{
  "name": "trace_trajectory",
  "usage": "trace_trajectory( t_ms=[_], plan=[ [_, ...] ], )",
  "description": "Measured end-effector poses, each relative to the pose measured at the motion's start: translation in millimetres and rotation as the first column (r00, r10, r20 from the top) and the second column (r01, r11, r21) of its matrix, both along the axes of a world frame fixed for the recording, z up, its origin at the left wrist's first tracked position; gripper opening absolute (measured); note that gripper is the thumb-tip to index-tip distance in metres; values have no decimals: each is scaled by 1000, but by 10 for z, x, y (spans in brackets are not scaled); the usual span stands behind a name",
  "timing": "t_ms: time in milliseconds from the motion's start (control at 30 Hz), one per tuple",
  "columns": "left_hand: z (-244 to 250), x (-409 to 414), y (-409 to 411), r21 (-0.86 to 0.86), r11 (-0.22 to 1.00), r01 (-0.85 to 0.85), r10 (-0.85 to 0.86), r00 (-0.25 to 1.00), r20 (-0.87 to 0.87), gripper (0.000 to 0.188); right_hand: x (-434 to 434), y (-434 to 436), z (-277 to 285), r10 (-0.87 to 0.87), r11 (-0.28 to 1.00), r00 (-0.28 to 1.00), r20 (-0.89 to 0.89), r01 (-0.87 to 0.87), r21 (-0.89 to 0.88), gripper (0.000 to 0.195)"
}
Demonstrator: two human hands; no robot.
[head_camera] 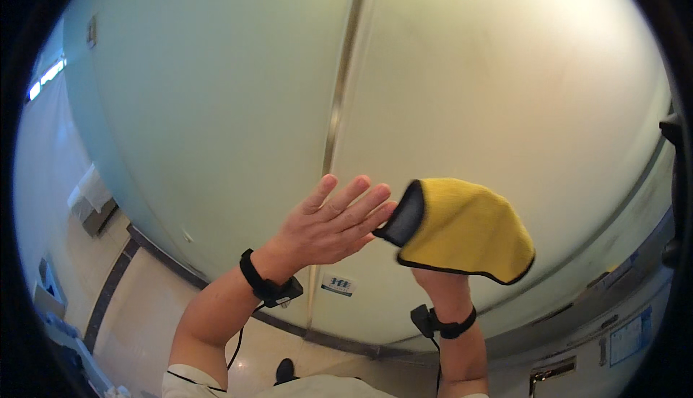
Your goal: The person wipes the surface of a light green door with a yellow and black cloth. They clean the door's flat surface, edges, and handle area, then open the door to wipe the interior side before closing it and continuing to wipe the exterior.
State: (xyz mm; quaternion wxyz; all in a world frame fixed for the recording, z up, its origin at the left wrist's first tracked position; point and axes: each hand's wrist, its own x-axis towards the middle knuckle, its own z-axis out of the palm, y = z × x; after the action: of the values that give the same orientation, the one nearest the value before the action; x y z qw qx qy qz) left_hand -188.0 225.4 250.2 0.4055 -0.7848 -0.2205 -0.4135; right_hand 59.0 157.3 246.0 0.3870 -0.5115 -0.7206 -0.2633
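Note:
My left hand (330,225) is spread flat with its fingers apart, in front of a large frosted glass panel (227,100); whether it touches the glass I cannot tell. Close to its fingertips is the dark-edged corner of a yellow cloth (465,227) with a grey underside. The cloth lies over my right hand, hiding its fingers and grip, and only the wrist shows below it. Both wrists wear a black strap with a small device and a cable. A metal strip (338,105) runs between two glass panels, and a small sticker (338,285) bears writing beneath my left hand.
A dark border (373,350) runs along the foot of the glass above a pale tiled floor (146,300). A dark shoe (285,370) shows at the bottom. White material (92,192) sits on a low object at the left. A door handle (552,370) is at the lower right.

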Motion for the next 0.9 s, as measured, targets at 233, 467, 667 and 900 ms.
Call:
trace_trajectory(
  t_ms=[233, 467, 667, 900],
  plan=[
    [-32, -54, 29, 42, 997, -65, 68, 993, -98, 55, -303, -38, -871, 170, 940, 985, 13, -159, -301, 49],
    [27, -28, 19, 66, 996, -67, 73, 993, -93, 57, -340, -288, -1850, 339, 866, 929, -149, -370, -336, 41],
    [-8, -33, 65, 92, 995, -46, 54, 995, -80, 59, -656, -133, -1661, 383, 848, 918, -101, -393, -357, 50],
    [-62, -63, 135, 153, 987, -46, 59, 995, -76, 62, -953, 5, -1887, 446, 656, 788, -424, -610, -445, 46]
  ],
)
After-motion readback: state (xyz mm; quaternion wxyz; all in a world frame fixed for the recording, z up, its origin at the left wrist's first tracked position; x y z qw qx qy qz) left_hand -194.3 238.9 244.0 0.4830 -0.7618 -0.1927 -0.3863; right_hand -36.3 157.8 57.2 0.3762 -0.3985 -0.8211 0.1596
